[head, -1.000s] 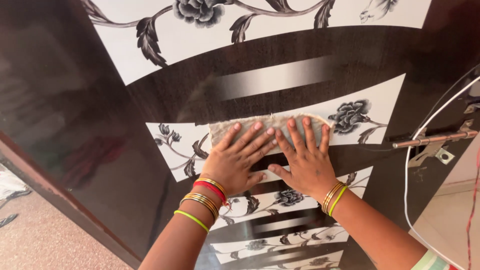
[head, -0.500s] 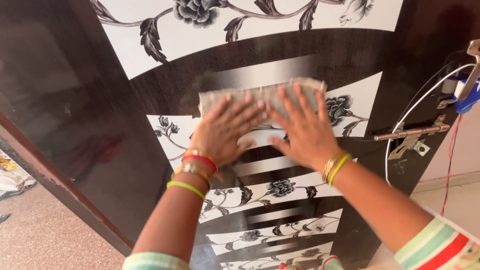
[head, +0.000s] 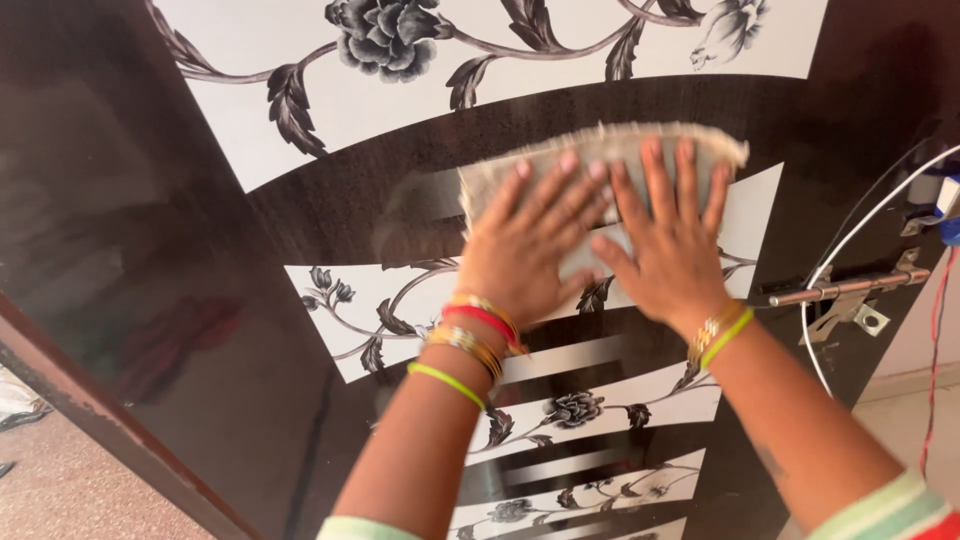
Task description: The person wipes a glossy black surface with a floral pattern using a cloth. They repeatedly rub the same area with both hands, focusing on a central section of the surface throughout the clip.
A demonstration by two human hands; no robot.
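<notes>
left hand flat, fingers spread on cloth | right hand just beside, likewise spread | cloth under both palms against door | latch right of right hand

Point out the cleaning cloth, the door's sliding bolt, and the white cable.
cleaning cloth [head: 600, 148], head view, on its frayed upper part above the fingers.
sliding bolt [head: 850, 287], head view, on the middle of the metal rod.
white cable [head: 806, 330], head view, on its curved left bend.

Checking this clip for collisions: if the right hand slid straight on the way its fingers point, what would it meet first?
The right hand lies flat on the frayed beige cloth, fingers pointing up the glossy dark door. Past the cloth's edge the way looks free: only flat door, then the white flower-printed panel.
</notes>
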